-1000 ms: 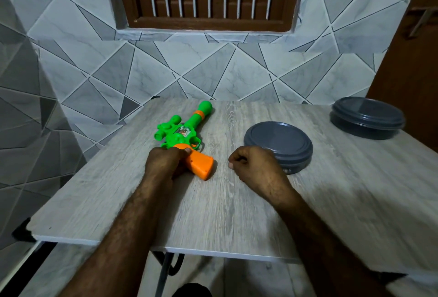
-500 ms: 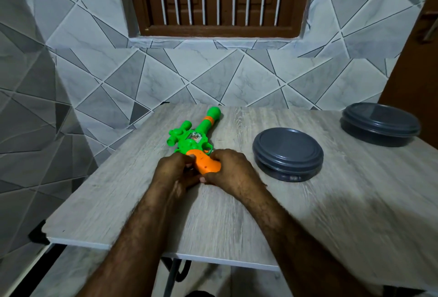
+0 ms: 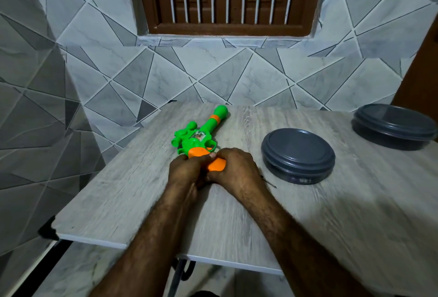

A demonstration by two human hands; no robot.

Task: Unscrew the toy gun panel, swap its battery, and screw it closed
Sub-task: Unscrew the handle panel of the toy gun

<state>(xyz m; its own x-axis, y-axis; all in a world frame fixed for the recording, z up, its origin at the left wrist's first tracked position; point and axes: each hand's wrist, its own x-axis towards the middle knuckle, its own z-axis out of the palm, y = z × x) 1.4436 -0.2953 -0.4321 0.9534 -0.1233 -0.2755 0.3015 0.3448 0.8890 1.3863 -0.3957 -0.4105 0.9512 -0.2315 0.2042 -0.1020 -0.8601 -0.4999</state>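
While the toy gun point(image 3: 201, 135) lies flat on the table point(image 3: 308, 213), its green barrel and scope stretch away beyond the fingertips, and its orange grip sits under them. The left hand point(image 3: 184, 173) curls round the grip's near side; the right hand point(image 3: 234, 168) clasps its butt end. A second ago the right hand sat clenched, apart from the toy; now both hands meet on the grip.
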